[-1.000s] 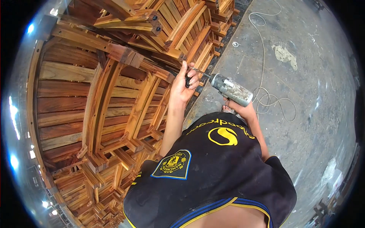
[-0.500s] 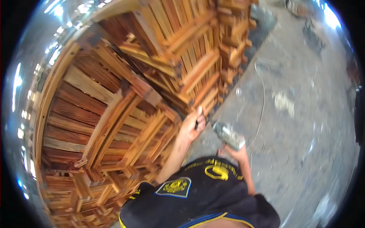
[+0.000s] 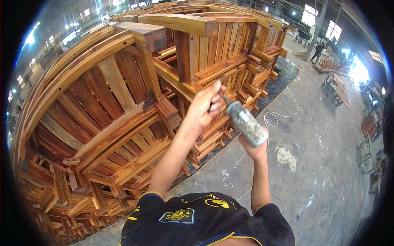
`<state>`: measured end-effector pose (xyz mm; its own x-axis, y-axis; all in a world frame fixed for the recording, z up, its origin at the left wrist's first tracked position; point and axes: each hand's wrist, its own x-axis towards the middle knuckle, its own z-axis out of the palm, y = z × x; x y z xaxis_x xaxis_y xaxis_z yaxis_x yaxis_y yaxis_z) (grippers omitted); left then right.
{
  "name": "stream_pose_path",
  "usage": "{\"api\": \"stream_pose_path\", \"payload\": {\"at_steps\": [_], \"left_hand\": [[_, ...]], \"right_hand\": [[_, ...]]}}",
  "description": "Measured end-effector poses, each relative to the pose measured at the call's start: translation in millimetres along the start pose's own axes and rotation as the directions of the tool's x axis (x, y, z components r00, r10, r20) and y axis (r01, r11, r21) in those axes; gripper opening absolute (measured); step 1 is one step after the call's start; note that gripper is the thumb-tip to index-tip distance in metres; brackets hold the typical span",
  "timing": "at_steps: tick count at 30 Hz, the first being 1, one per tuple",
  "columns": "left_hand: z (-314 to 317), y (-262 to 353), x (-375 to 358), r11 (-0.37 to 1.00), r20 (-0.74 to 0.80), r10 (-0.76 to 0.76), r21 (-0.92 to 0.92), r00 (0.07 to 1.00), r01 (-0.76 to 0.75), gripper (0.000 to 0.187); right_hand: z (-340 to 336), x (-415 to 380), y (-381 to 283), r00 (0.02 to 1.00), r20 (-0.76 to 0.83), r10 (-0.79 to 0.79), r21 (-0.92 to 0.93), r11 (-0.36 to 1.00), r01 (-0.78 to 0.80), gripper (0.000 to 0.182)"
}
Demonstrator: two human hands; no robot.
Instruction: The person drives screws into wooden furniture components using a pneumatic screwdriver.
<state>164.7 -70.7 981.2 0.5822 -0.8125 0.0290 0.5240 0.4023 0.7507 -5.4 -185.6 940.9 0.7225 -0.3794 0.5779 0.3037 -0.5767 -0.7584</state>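
- Drill (image 3: 245, 123) sits up in front of the stacked wooden chairs (image 3: 123, 102), its dusty grey body tilted, nose pointing up and left toward the stack.
- Right hand (image 3: 255, 147) is clamped around the drill's lower end from below, fingers wrapped tight, arm reaching up from the black shirt (image 3: 205, 217).
- Left hand (image 3: 207, 104) is closed at the drill's nose, fingers curled around a small dark tool at the tip; what exactly that tool is, I can't tell.
- Both hands hover just beside the chair stack, close to a slatted frame, whether touching it is unclear.
- White cable (image 3: 283, 112) lies looped on the concrete floor (image 3: 328, 164), to the right of the drill.
- Far behind the drill, up and right, a person (image 3: 319, 51) stands near a pillar, well apart from the stack.
- More wooden pieces sit along the far right edge of the floor.
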Motion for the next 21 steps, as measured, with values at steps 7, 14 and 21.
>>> {"api": "stream_pose_path", "payload": {"at_steps": [7, 14, 21], "left_hand": [[38.1, 60.9, 28.9, 0.970, 0.219, 0.244, -0.049, 0.945, -0.239, 0.029], [40.4, 84.6, 52.6, 0.911, 0.514, 0.269, -0.410, 0.814, -0.043, 0.029], [46.6, 83.0, 53.4, 0.877, 0.514, 0.313, -0.480, 0.799, -0.034, 0.027]], "right_hand": [[-0.6, 71.4, -23.8, 0.978, -0.127, -0.163, 0.006, 0.986, 0.165, 0.027], [-2.2, 107.7, -42.5, 0.990, -0.134, -0.042, 0.326, 0.942, 0.084, 0.034], [-9.1, 118.6, -52.1, 0.996, -0.082, -0.021, 0.390, 0.920, 0.052, 0.030]]}}
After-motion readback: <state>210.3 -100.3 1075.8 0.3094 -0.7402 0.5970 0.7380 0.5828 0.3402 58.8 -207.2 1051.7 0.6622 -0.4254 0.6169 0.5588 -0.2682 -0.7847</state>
